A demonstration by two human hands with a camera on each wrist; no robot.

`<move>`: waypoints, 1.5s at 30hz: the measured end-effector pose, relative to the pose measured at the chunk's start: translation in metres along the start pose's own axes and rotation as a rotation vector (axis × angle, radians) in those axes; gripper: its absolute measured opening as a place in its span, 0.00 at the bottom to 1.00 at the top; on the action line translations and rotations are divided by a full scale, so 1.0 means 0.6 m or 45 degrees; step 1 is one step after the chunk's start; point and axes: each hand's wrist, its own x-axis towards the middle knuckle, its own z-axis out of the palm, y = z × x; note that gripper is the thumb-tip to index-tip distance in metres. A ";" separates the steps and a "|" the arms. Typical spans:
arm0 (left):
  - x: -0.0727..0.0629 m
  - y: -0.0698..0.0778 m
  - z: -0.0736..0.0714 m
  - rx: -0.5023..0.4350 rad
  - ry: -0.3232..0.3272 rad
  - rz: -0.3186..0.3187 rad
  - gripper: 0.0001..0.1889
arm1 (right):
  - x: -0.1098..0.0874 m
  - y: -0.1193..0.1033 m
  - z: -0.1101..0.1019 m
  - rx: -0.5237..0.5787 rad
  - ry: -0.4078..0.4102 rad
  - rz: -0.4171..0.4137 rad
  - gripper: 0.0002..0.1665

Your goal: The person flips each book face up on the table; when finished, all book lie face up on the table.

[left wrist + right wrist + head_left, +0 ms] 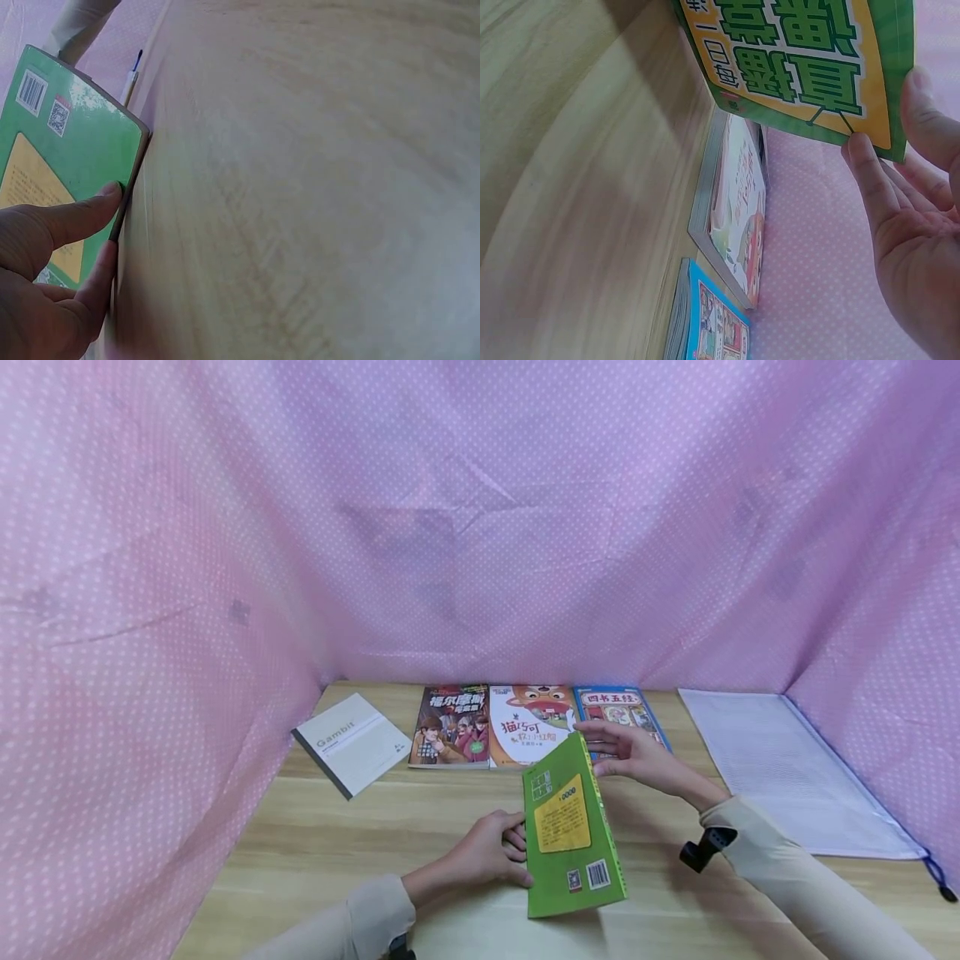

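Note:
A green book (558,881) with a yellow panel and barcode on its back cover is tilted up over the table between both hands. My left hand (483,852) pinches its left edge, with the thumb on the back cover in the left wrist view. At the upper corner by the spine, my right hand (630,754) holds the book between thumb and fingers. The right wrist view shows the front cover (795,52), with large green characters on yellow. Behind the book lie a white cat storybook (517,727) and a blue-edged book (615,700), partly hidden by the right hand.
A dark illustrated book (450,727) lies left of the cat storybook. Farther left, a pale Gambit notebook (356,743) sits at an angle. A white mesh zip pouch (787,768) lies on the right of the wooden table (300,877). Pink dotted cloth (480,568) surrounds the table.

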 end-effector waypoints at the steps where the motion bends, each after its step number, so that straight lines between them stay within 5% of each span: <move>1: 0.000 0.000 0.001 -0.004 0.001 -0.001 0.51 | 0.000 0.000 0.000 -0.006 0.000 0.002 0.40; 21: -0.003 -0.007 0.013 -0.013 -0.016 0.018 0.51 | 0.002 -0.007 0.008 -0.048 -0.013 0.026 0.37; 45: 0.015 0.012 -0.015 -0.144 -0.118 0.024 0.40 | 0.040 -0.023 0.022 -0.253 0.057 -0.031 0.30</move>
